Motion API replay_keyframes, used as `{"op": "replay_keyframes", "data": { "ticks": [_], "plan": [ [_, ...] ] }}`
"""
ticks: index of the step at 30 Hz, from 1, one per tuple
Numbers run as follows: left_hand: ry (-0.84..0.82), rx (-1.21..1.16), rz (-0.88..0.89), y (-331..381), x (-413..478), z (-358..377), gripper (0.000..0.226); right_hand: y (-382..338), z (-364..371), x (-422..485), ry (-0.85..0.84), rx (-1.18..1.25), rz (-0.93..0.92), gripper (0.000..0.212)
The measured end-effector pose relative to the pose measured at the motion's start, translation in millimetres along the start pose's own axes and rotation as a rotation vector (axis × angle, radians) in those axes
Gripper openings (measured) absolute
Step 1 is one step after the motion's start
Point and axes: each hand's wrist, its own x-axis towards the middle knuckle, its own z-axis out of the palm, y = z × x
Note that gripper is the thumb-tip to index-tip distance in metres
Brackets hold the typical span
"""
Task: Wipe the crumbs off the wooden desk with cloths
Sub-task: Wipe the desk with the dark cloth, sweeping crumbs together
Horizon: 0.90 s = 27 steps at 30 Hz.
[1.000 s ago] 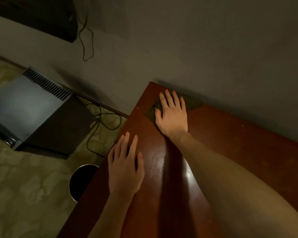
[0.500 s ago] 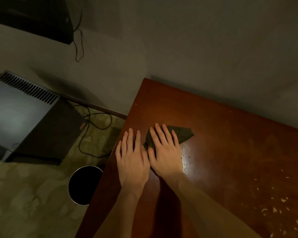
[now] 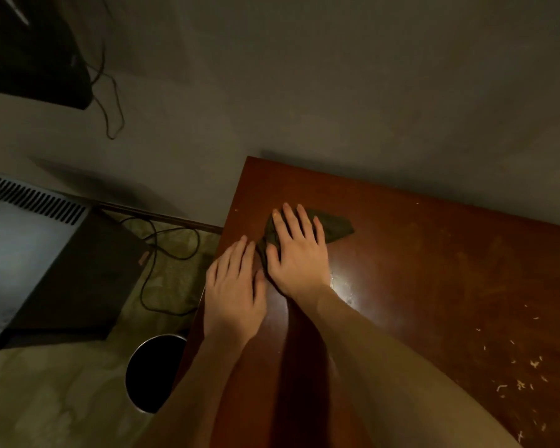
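Reddish-brown wooden desk (image 3: 434,253) meets a grey wall (image 3: 337,76), pale crumbs (image 3: 530,376) scattered near its right edge. Right hand (image 3: 299,257) presses flat, fingers straight, on a dark green cloth (image 3: 333,227); left hand (image 3: 235,292) rests flat at the left edge.

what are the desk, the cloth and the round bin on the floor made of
Desk: looks like wood with a glossy reddish-brown varnish; a bright glare shows on its top. Cloth: soft, dark green fabric with a matte look, creased and folded. Bin: probably metal, since its rim glints, though the dim light leaves that open.
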Motion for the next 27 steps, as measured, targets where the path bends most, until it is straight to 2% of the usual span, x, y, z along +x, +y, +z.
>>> {"op": "replay_keyframes", "data": {
  "ticks": [3, 7, 13, 19, 23, 27],
  "plan": [
    [0.013, -0.014, 0.026, -3, 2, 3, 0.060, 15, -3, 48, -0.004, -0.001, -0.013, 0.066],
    [0.007, -0.026, 0.018, -2, 3, 3, 0.062, 37, -5, 85, 0.000, -0.039, 0.160, 0.067],
    [0.007, -0.030, 0.006, 0, 2, 0, 0.062, 21, -2, 36, 0.025, -0.035, 0.278, 0.065],
    [0.002, -0.029, 0.016, 3, 4, -4, 0.058, 1, -4, -27, -0.085, -0.051, 0.206, 0.065],
    [-0.046, 0.054, -0.020, 4, 4, -5, 0.060, 5, -3, 12, -0.073, -0.051, 0.212, 0.066],
    [-0.028, 0.036, -0.022, 2, 5, -1, 0.060, 16, -1, 73, -0.008, -0.011, 0.278, 0.068]
  ]
}}
